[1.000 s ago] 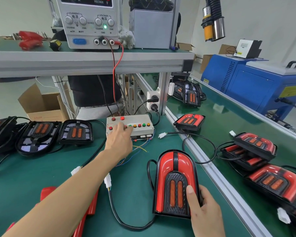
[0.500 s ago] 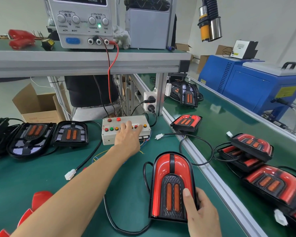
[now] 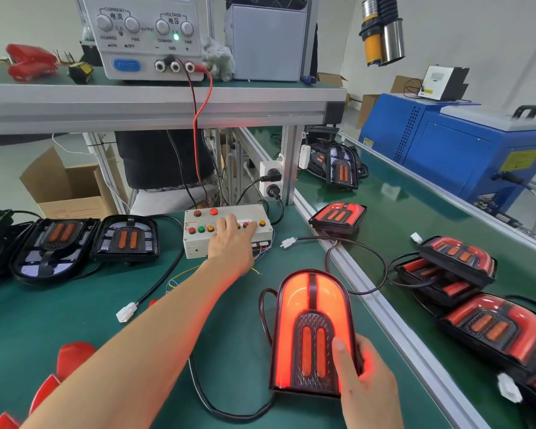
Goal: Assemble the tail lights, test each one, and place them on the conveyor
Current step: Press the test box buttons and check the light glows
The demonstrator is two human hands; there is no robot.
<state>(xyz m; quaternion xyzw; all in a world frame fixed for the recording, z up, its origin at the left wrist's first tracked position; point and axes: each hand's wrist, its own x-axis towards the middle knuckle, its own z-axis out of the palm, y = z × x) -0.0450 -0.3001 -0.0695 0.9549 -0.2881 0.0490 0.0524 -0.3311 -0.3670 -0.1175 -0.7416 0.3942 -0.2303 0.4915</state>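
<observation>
The right hand (image 3: 365,382) grips the lit tail light (image 3: 313,332), long axis toward twelve o'clock; conveyor (image 3: 415,212) lies at three. The left hand (image 3: 232,243), fingers extended, presses the test box (image 3: 226,230).

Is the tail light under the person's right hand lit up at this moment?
Yes, the tail light held by the right hand glows bright red across its lens while the left hand presses on the button box.
</observation>
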